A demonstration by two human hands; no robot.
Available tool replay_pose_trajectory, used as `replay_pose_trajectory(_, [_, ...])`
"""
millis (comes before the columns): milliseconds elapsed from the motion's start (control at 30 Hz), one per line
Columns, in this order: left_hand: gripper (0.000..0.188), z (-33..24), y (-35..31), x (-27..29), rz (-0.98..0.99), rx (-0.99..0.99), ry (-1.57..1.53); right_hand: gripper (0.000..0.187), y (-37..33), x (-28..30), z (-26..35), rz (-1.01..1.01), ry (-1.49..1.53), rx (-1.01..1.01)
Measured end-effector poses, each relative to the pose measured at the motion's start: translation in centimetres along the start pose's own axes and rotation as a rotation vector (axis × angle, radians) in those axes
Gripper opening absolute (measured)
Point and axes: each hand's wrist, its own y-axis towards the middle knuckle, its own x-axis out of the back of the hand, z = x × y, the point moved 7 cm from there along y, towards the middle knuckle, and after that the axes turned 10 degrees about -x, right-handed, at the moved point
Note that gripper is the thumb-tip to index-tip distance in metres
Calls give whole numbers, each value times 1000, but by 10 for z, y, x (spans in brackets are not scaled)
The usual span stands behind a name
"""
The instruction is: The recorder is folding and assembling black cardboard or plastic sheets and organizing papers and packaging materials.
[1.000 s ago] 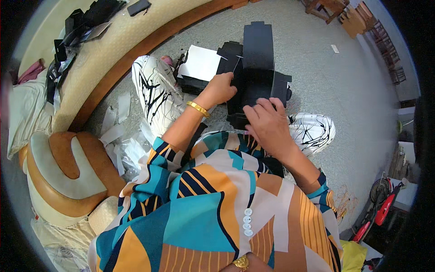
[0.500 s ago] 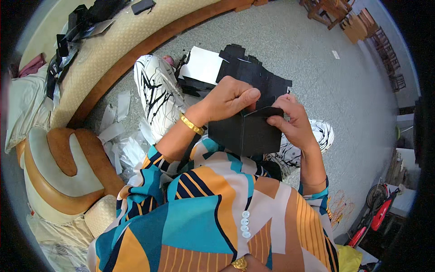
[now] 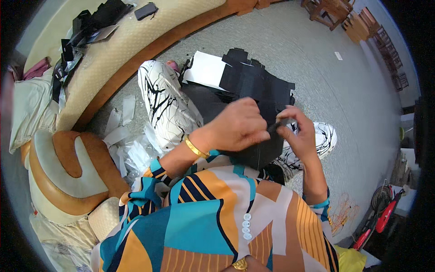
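A black cardboard sheet [image 3: 258, 155] with a crease line lies across my lap, close to my body. My right hand [image 3: 300, 133] pinches its right edge between thumb and fingers. Over the sheet's upper part, my left hand [image 3: 238, 127] is closed, its thumb pointing toward the right hand; the curled fingers hide whatever they hold. Beyond both hands is a pile of flat black cardboard pieces [image 3: 258, 81] with notched edges. A white sheet [image 3: 205, 70] lies at the pile's left side.
At left stand a curved cream sofa [image 3: 154, 34] with black pieces [image 3: 86, 27] on it and a brown-and-cream armrest [image 3: 68, 172]. White scraps and clear plastic [image 3: 136, 149] litter the floor beside my leg. Wooden furniture [image 3: 328, 13] stands far right, a red object [image 3: 385, 213] near right.
My left hand has moved down and nearer to me, its fist now over the sheet. The sheet's raised upper edge has tilted, and my right hand has shifted slightly right and down with it.
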Motion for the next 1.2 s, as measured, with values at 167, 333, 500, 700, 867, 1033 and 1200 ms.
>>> replay_pose_trajectory(167, [21,-10,0,-46,168,-10,-60,58,-20,9,54,103,-175,233])
replay_pose_trajectory(333, [16,-3,2,-42,105,-23,24,74,-26,-11,40,195,-207,166])
replay_pose_trajectory(500, [18,4,10,-17,-11,21,-7,77,-14,-6,46,57,-82,127])
replay_pose_trajectory(700, [26,-9,16,-14,-114,-114,51,61,-6,-23,36,402,-142,-98])
replay_pose_trajectory(867, [34,-28,15,-25,-99,-177,87,49,-21,-47,19,701,100,-95])
replay_pose_trajectory(1033, [31,-23,11,-28,-104,-61,68,43,-28,-53,24,686,125,5])
replay_pose_trajectory(1200, [27,-17,12,-40,-74,-28,6,41,-32,-49,30,636,244,26])
